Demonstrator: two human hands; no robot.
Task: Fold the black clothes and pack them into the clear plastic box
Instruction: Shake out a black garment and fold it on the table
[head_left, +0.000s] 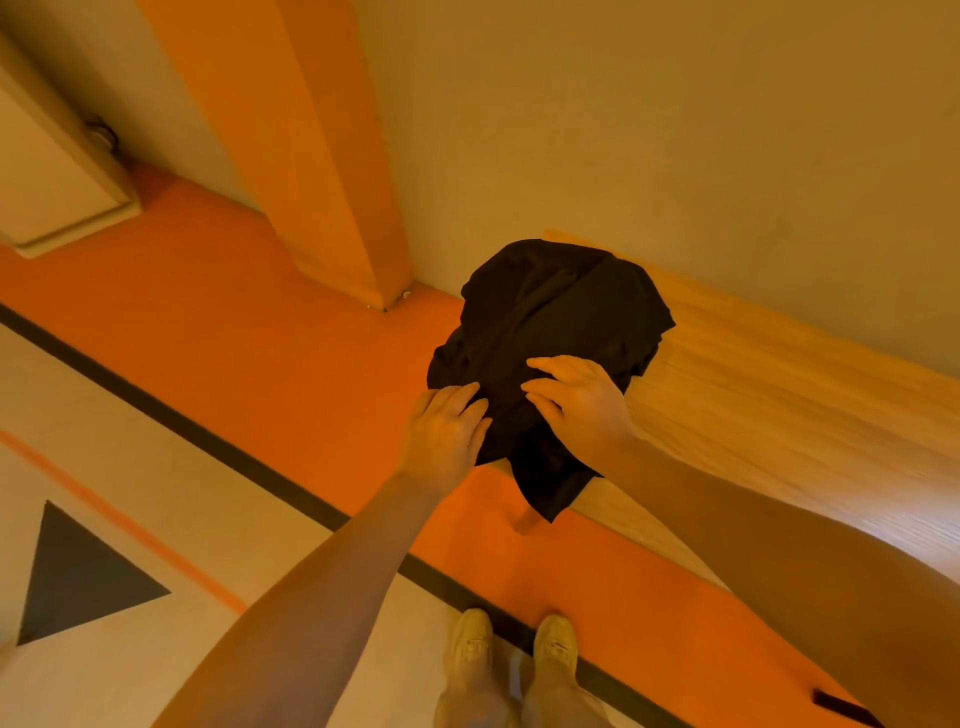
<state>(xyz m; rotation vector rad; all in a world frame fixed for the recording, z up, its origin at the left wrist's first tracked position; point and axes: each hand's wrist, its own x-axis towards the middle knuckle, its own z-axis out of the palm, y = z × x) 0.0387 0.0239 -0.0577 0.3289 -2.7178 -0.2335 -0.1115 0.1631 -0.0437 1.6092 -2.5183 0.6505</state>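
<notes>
A crumpled heap of black clothes (550, 322) lies on the left end of a wooden table (769, 395), and part of it hangs over the table's near edge. My left hand (447, 436) rests on the heap's lower left side with its fingertips on the fabric. My right hand (582, 405) lies flat on the heap's near side, fingers spread. Whether either hand pinches the cloth cannot be told. The clear plastic box is not in view.
An orange pillar (322, 156) rises against the beige wall (675, 130) left of the table. The floor is orange (234, 338) with a black stripe and a beige zone bearing a dark triangle (78, 577). My two shoes (514, 644) stand below.
</notes>
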